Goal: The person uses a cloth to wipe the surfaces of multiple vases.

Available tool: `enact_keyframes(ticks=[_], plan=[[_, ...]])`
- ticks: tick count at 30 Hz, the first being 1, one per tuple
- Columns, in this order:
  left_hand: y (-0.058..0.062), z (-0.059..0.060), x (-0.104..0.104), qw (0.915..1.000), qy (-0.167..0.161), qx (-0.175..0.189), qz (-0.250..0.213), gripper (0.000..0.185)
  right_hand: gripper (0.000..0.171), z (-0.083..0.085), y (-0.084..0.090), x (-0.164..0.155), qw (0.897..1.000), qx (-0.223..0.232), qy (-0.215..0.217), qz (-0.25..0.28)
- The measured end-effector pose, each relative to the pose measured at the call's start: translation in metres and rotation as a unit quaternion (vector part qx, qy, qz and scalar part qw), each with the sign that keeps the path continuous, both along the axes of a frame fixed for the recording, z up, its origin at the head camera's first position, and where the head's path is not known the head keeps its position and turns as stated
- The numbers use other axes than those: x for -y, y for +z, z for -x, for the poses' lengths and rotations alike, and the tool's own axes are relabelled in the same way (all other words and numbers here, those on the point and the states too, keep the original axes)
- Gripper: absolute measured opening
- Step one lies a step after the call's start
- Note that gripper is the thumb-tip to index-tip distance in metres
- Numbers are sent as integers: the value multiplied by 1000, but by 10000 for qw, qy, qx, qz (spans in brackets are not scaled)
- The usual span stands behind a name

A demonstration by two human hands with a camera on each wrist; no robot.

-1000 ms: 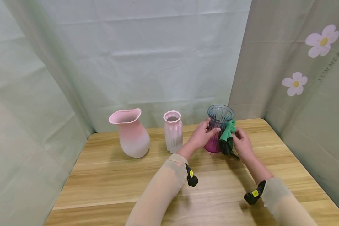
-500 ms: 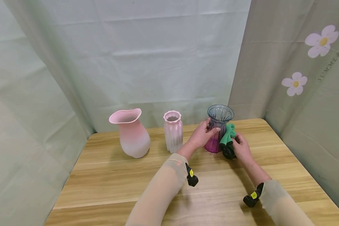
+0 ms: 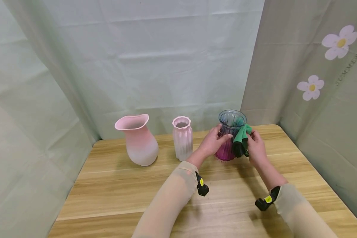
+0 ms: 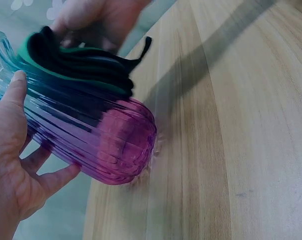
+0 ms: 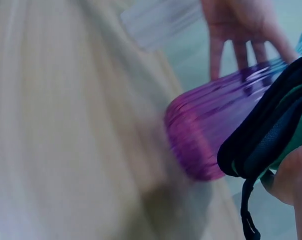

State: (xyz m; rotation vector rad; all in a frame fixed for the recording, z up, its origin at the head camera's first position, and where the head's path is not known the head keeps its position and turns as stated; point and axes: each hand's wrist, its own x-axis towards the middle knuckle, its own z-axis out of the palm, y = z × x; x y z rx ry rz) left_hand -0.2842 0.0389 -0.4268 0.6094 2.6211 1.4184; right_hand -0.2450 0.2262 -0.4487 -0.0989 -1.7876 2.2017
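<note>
Steadying the ribbed glass vase [image 3: 229, 137], the left hand [image 3: 212, 142] wraps round its left flank with thumb and fingers spread over the glass; the left wrist view shows the palm and curled fingers cupping the purple belly [image 4: 106, 145]. The right hand [image 3: 257, 149] pinches a folded green and black cloth [image 3: 240, 142] and presses it flat against the vase's right side, just under the flared rim. In the right wrist view the cloth [image 5: 270, 140] lies bunched on the glass, its black edge and a thin loop hanging down, with the fingers of the other hand showing through the far side of the vase.

The vase stands upright near the back right of the wooden table [image 3: 131, 191], blue-grey at the mouth and shading to magenta at the foot, which touches the boards. The cloth sits high on the wall, around the neck and shoulder, so by my reading the wiping is in mid-course: the upper right side is being covered, while the left flank under the holding hand, the lower belly and the inside look as yet untouched by the cloth. How clean the glass is I cannot tell from these pictures.

To the left stand two more vases, both apart from the hands: a small pale pink fluted vase [image 3: 182, 138] just beside the left wrist, and a wider pink vase with a wavy lip [image 3: 138, 140] further off. Neither shows any cloth near it, so I judge them still to be done, if they are part of the work.
</note>
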Motion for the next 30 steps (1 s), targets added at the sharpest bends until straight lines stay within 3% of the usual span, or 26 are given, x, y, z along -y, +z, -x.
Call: enact_keyframes(ticks=[8,17,23,30], plan=[[1,-1,0,9999,-29,-9,170,84,22,5,27,2,9927,-371,89,1147],[2,-2,-1,10000,-32,50,59,86,22,7,48,-1,9661,-1065,15,2354],[3,-3,0,10000,-50,69,34,85,18,8,51,-3,9586,-1178,204,2583],[4,-4,1,9999,-24,111,77,86,15,6,51,-3,9602,-1062,250,2570]])
